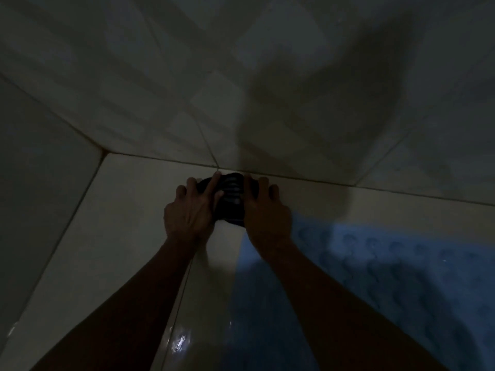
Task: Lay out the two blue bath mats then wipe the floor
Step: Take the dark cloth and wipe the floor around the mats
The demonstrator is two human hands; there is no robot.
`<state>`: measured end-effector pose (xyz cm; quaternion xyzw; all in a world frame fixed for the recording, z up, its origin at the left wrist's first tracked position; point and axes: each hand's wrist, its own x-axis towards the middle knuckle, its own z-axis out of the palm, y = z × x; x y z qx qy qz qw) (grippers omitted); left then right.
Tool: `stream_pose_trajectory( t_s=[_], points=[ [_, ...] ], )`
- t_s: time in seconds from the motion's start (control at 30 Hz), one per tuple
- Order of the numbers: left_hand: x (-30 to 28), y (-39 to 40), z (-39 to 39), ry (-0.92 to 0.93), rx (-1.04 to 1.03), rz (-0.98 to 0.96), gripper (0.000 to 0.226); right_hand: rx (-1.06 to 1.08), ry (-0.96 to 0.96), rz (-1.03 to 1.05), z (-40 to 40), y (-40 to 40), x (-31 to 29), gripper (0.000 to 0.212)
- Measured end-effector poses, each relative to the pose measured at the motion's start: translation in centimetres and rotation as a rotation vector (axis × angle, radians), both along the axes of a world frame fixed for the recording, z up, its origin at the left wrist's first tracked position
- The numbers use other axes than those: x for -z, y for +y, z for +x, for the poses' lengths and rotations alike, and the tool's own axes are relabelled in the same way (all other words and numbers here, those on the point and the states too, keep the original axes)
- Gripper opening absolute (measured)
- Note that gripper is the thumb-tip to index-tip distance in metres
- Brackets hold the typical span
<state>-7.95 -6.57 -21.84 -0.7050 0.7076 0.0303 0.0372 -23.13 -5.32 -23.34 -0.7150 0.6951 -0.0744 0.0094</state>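
Observation:
A dark striped cloth [231, 199] lies bunched on the pale tiled floor [112, 236], right where the floor meets the wall. My left hand [191, 207] presses on its left side with fingers spread over it. On the cloth's right side my right hand [263, 210] presses down the same way. A blue bath mat [375, 277] with round suction-cup marks lies flat on the floor to the right, under my right forearm. Only one mat is in view. The room is dim.
Tiled walls [241, 89] rise just beyond the cloth and meet in a corner [103, 151] at the left. My shadow falls on the wall. A wet glint [179, 342] shows on the floor near the bottom.

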Motion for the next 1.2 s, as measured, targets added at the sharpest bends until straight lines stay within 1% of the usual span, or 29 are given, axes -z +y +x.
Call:
stream_pose_trajectory(
  t_s=[0.1,0.2,0.3,0.43,0.6,0.7,0.8,0.87,0.9,1.0,1.03,1.13,1.17,1.2],
  points=[
    [0.3,-0.4,-0.2,0.01,-0.005,-0.019,0.054,0.008,-0.005,-0.008,-0.2,-0.3,0.7,0.043],
    [0.3,-0.4,-0.4,0.024,-0.012,-0.039,0.052,0.045,-0.03,0.011,0.0,-0.3,0.9,0.048],
    [0.0,-0.6,-0.6,0.043,0.001,-0.022,0.051,0.05,-0.011,0.02,-0.2,-0.6,0.8,0.05],
    [-0.3,-1.0,-1.1,0.116,0.013,-0.001,0.05,0.044,-0.017,0.017,-1.5,-0.7,0.7,0.057],
    [-0.6,-1.4,-2.4,0.174,0.02,0.118,0.051,0.017,-0.026,0.16,-3.6,-0.5,-0.8,0.06],
    [-0.5,-1.0,-3.5,0.167,0.056,0.089,0.052,0.018,-0.022,0.25,-4.9,0.1,-1.4,0.063],
    [-0.4,-1.0,-4.8,0.15,0.078,0.058,0.048,0.051,0.049,0.279,-5.9,0.4,-2.5,0.07],
    [-1.2,-1.0,-5.7,0.186,0.094,0.049,0.046,0.077,0.08,0.315,-6.3,0.5,-3.0,0.069],
    [-1.3,-0.9,-6.0,0.19,0.107,0.077,0.047,0.072,0.089,0.328,-6.5,0.7,-3.2,0.069],
    [-1.4,-0.6,-6.4,0.138,0.122,0.111,0.047,0.063,0.103,0.344,-7.3,0.6,-3.5,0.067],
    [-1.4,-0.6,-6.4,0.138,0.125,0.12,0.045,0.068,0.097,0.35,-7.4,0.6,-3.4,0.067],
    [-0.8,-0.1,-7.0,0.127,0.158,0.025,0.044,0.075,0.066,0.333,-8.2,1.2,-2.7,0.067],
    [-0.9,0.1,-7.3,0.133,0.163,0.029,0.044,0.068,0.065,0.333,-8.6,1.2,-2.7,0.065],
    [-1.2,0.1,-7.6,0.151,0.154,0.078,0.044,0.063,0.054,0.334,-9.0,1.2,-2.6,0.062]
  ],
)
